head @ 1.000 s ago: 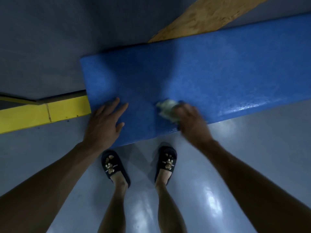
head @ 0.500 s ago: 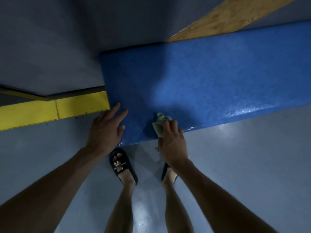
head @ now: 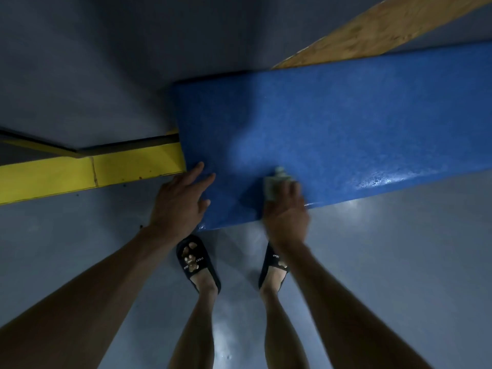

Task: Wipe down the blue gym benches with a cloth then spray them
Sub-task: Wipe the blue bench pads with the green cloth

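small pale crumpled cloth (head: 277, 183) under the right hand (head: 286, 209), fingers clenched over it, pressed on the near edge of the long blue padded bench surface (head: 332, 134). likely light, soft, bunches easily; best held wadded in the palm. left hand (head: 179, 202) released, flat, fingers spread on the bench corner just left of the cloth. padding looks pebbled, firm, wet-glossy right of the right hand, so probably slick. grey glossy floor (head: 399, 262) below both hands.
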`<state>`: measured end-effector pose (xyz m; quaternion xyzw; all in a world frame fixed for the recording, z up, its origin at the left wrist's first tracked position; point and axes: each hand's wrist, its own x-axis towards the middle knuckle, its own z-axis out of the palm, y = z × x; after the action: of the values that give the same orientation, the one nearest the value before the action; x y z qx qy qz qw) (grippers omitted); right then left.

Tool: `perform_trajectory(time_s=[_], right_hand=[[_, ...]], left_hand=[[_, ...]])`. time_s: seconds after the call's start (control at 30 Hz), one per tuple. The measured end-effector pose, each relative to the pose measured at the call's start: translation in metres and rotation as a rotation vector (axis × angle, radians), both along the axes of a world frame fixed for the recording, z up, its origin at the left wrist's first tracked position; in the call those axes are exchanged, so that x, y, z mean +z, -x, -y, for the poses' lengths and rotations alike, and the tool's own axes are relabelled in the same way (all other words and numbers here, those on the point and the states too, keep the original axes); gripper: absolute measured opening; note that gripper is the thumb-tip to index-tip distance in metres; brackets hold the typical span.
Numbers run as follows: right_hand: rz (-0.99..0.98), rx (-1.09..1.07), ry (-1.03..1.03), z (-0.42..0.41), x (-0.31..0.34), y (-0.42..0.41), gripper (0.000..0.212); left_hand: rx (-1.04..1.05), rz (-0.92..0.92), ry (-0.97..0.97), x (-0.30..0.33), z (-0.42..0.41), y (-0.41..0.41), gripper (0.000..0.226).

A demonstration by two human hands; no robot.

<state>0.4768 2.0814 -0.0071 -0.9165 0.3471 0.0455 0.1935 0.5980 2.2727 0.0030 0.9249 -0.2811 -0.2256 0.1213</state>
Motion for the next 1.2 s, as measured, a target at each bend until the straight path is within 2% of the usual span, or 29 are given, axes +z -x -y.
perform_trajectory(time_s=[0.1,0.23,0.3,0.43,0.5,0.57,0.63,0.73,0.83,0.9,0.93,0.97,1.07,1.13,1.2], right_hand=[[-0.004,0.444,-0.069,-0.057,0.005,-0.005,0.047],[-0.005,0.689,0.021,-0.016,0.010,-0.010,0.046],[-0.052,0.596,0.143,0.036,0.008,-0.009,0.045],[-0.093,0.056,0.155,0.118,0.009,-0.003,0.034],[-0.096,-0.160,0.178,0.106,0.002,-0.010,0.033],[-0.039,-0.218,0.181,0.061,-0.004,-0.020,0.034],[0.044,-0.113,0.120,0.004,-0.008,-0.026,0.036],[0.017,0.186,0.018,-0.049,-0.002,-0.029,0.040],[-0.007,0.530,0.019,-0.013,0.009,-0.036,0.040],[-0.051,0.631,0.096,0.038,0.010,-0.040,0.045],[-0.062,0.556,0.136,0.063,0.010,-0.041,0.046],[-0.049,0.394,0.162,0.084,0.010,-0.042,0.048],[-0.024,-0.192,0.178,0.098,0.007,-0.057,0.052],[-0.034,-0.261,0.196,0.065,0.001,-0.070,0.045],[0.041,-0.109,0.161,0.020,-0.002,-0.076,0.041]], left_hand=[[-0.028,-0.033,-0.045,0.003,0.000,-0.001,0.074],[-0.037,-0.020,-0.051,0.005,-0.002,-0.002,0.081],[-0.044,-0.013,-0.032,0.004,-0.005,-0.002,0.082],[-0.055,-0.009,-0.023,0.005,-0.005,-0.003,0.080],[-0.054,-0.012,-0.017,0.006,-0.004,-0.003,0.079],[-0.049,-0.028,-0.013,0.006,-0.005,-0.004,0.079],[-0.054,-0.044,-0.007,0.006,-0.005,-0.006,0.079],[-0.080,-0.036,-0.018,0.007,-0.006,-0.010,0.082],[-0.073,-0.032,-0.025,0.009,-0.004,-0.012,0.080],[-0.065,-0.034,0.001,0.009,-0.005,-0.013,0.079],[-0.058,-0.030,0.025,0.007,-0.006,-0.013,0.079],[-0.055,-0.026,0.041,0.007,-0.006,-0.014,0.078],[-0.078,-0.029,0.026,0.010,-0.004,-0.018,0.074],[-0.094,-0.032,0.012,0.011,-0.003,-0.021,0.074],[-0.097,-0.032,-0.003,0.011,-0.003,-0.023,0.075]])
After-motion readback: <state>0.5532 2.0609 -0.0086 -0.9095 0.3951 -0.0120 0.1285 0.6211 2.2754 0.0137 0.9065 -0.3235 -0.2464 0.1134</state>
